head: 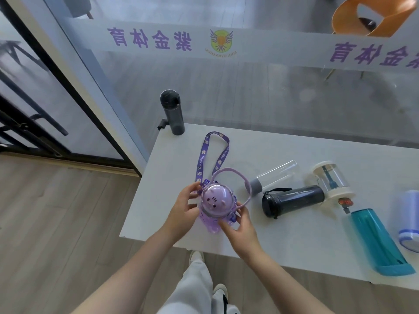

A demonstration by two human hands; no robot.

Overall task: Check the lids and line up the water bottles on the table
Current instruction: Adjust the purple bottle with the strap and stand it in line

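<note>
Both hands are on the purple bottle (214, 209), which stands near the front left corner of the white table (294, 234) with its domed cat-face lid (215, 200) on top. The left hand (183, 211) cups the bottle's left side, fingers loosely curled and spread, with the fingertips (196, 186) touching the rim of the lid and the thumb lower against the body. The right hand (243, 230) closes on the bottle from the lower right, thumb and fingers pressed against the body just below the lid, near where the thin lilac carry loop (246, 184) joins it. That loop arcs up and over to the right of the hands, and a purple printed strap (214, 155) runs from the bottle away from the hands across the table. Beyond the strap, well away from the hands at the far left corner, a dark grey bottle (173, 112) stands upright. To the right of the right hand lie the others on their sides: a clear bottle with a grey cap (275, 176), a black bottle (292, 200) just in front of it, a cream-capped clear bottle (332, 180), a teal bottle (376, 239), and at the right edge a pale blue bottle (411, 220), partly cut off.
</note>
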